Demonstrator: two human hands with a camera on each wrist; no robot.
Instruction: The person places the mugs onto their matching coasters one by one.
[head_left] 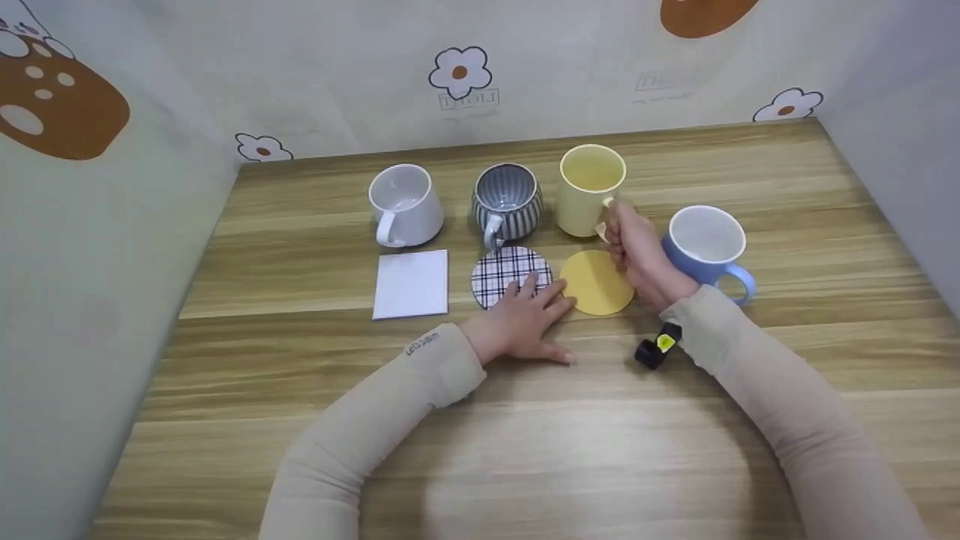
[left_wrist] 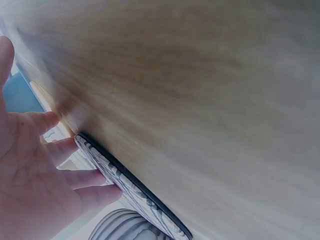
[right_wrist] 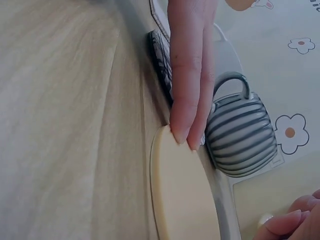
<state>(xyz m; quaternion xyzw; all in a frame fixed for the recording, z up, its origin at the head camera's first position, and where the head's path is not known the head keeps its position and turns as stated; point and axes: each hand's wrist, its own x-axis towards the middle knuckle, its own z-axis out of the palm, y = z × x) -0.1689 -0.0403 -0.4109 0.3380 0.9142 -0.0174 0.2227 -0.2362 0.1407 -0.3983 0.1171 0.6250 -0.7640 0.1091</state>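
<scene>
My right hand [head_left: 636,247] grips the handle of a yellow mug [head_left: 581,202], which stands behind a round yellow coaster [head_left: 600,289]. In the right wrist view only the fingertips of that hand [right_wrist: 287,225] show, beside the mug's pale side [right_wrist: 260,192]. My left hand [head_left: 525,322] is spread, its fingers over the near right part of a round plaid coaster [head_left: 499,274]. Its fingertips touch the yellow coaster's edge [right_wrist: 162,180]. The left wrist view has the straight fingers of this hand [left_wrist: 40,180] against the plaid coaster [left_wrist: 137,187].
A white mug [head_left: 409,206] stands behind a square white coaster [head_left: 411,285]. The grey striped mug [head_left: 508,206] is behind the plaid coaster. Close beside my right hand is a blue mug [head_left: 701,247]. Patterned wall covering [head_left: 360,82] borders the wooden table [head_left: 525,465].
</scene>
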